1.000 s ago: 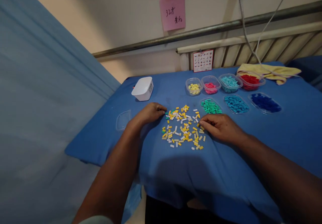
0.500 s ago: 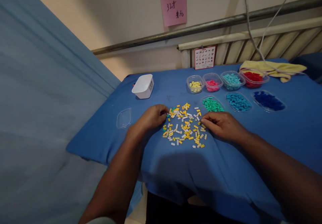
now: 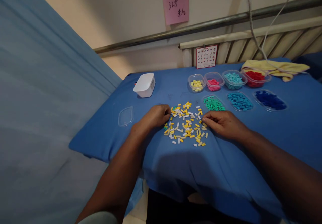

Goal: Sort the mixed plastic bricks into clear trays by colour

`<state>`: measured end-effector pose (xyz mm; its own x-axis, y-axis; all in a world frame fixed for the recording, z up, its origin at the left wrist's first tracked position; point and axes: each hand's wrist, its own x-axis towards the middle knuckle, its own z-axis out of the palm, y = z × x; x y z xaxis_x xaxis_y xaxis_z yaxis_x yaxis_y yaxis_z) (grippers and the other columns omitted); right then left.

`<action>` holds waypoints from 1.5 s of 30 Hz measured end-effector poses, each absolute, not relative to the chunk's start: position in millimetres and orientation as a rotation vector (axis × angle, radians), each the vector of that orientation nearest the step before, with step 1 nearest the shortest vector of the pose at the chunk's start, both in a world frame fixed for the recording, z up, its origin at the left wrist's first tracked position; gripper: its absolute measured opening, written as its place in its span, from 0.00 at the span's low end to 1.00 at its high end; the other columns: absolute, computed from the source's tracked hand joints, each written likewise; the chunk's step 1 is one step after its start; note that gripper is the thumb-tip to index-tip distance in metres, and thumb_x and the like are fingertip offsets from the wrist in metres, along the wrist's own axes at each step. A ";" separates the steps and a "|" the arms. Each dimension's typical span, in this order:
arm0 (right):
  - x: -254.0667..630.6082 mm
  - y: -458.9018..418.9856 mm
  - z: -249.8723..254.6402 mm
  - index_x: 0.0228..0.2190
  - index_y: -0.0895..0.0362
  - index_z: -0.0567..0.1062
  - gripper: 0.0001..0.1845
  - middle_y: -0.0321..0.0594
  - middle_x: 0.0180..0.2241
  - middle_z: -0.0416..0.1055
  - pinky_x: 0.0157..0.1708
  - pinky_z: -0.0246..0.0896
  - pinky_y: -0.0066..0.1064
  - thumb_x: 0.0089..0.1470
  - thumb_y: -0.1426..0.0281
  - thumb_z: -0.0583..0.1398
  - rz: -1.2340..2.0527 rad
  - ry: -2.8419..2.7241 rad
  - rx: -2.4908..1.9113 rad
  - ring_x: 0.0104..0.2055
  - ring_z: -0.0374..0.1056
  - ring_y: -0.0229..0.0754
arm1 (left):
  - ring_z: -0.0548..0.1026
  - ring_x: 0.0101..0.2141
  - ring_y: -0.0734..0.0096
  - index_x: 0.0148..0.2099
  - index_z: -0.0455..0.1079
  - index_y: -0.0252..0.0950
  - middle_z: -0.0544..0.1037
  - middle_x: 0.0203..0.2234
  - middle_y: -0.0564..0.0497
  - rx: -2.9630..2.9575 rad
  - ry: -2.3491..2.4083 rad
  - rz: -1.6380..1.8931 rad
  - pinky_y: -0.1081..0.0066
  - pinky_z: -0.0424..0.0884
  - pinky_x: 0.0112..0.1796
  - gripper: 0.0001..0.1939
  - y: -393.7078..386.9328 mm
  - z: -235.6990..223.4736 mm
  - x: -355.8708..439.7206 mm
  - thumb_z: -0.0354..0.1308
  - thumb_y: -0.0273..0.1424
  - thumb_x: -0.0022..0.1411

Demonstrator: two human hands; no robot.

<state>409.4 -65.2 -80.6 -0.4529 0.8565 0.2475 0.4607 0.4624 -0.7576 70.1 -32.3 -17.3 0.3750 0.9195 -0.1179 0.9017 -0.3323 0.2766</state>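
Observation:
Small toy bricks, mostly yellow and white with a few green ones, lie scattered on the blue cloth between my hands. My left hand rests at the pile's left edge, fingers curled in and pressed together beside the upper-left bricks. At the right edge is my right hand, with thumb and forefinger pinched close to some yellow and white bricks. Anything within either set of fingers is hidden or too small to name. Just beyond the right hand, a shallow clear tray of green bricks sits on the cloth.
Clear tubs hold pale yellow, pink, light blue and red bricks. Nearer are blue and dark blue bricks. A white box and clear lid lie left; a yellow cloth lies back right.
My left hand has shifted slightly at the pile's upper-left edge, where a teal brick by its fingertips no longer shows. My right hand keeps its pinch at about the same place. The view shifts slightly.

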 end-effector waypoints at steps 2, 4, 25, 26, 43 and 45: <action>409.5 -65.0 -80.8 0.39 0.51 0.85 0.14 0.38 0.36 0.86 0.38 0.69 0.36 0.71 0.60 0.61 0.828 -2.082 -1.096 0.36 0.80 0.45 | 0.79 0.36 0.66 0.46 0.83 0.37 0.85 0.38 0.48 2.312 1.569 0.133 0.67 0.71 0.40 0.12 -43.0 -10.2 63.3 0.60 0.24 0.66; 409.5 -64.7 -81.6 0.39 0.51 0.85 0.14 0.37 0.36 0.86 0.37 0.69 0.36 0.71 0.59 0.61 0.829 -2.086 -1.103 0.35 0.79 0.45 | 0.81 0.39 0.66 0.48 0.84 0.39 0.86 0.42 0.49 2.286 1.473 0.177 0.68 0.73 0.44 0.13 -58.7 -2.7 56.2 0.59 0.24 0.67; 408.8 -63.3 -84.0 0.40 0.51 0.85 0.13 0.38 0.37 0.86 0.38 0.68 0.36 0.71 0.61 0.61 0.799 -2.120 -1.094 0.37 0.80 0.45 | 0.77 0.35 0.65 0.42 0.79 0.36 0.83 0.39 0.47 2.240 1.716 -0.096 0.67 0.68 0.37 0.07 -85.2 0.6 55.4 0.60 0.24 0.64; 408.2 -62.9 -84.0 0.40 0.50 0.85 0.12 0.37 0.37 0.86 0.38 0.68 0.36 0.71 0.61 0.61 0.791 -2.121 -1.090 0.38 0.80 0.45 | 0.77 0.35 0.65 0.44 0.80 0.36 0.83 0.39 0.47 2.225 1.728 -0.081 0.67 0.68 0.37 0.09 -82.7 1.5 57.0 0.60 0.24 0.64; 404.9 -59.0 -77.6 0.39 0.51 0.83 0.11 0.36 0.34 0.84 0.35 0.63 0.34 0.71 0.63 0.61 0.764 -2.111 -1.052 0.33 0.77 0.42 | 0.82 0.42 0.63 0.50 0.85 0.31 0.87 0.43 0.46 2.431 1.141 0.367 0.67 0.76 0.47 0.14 70.5 -27.2 237.4 0.62 0.21 0.66; 404.8 -58.5 -78.4 0.39 0.51 0.83 0.10 0.36 0.34 0.84 0.35 0.63 0.34 0.71 0.64 0.61 0.769 -2.106 -1.047 0.33 0.77 0.42 | 0.83 0.43 0.61 0.54 0.84 0.30 0.87 0.45 0.44 2.449 1.128 0.350 0.66 0.77 0.49 0.16 75.4 -31.4 244.1 0.63 0.21 0.66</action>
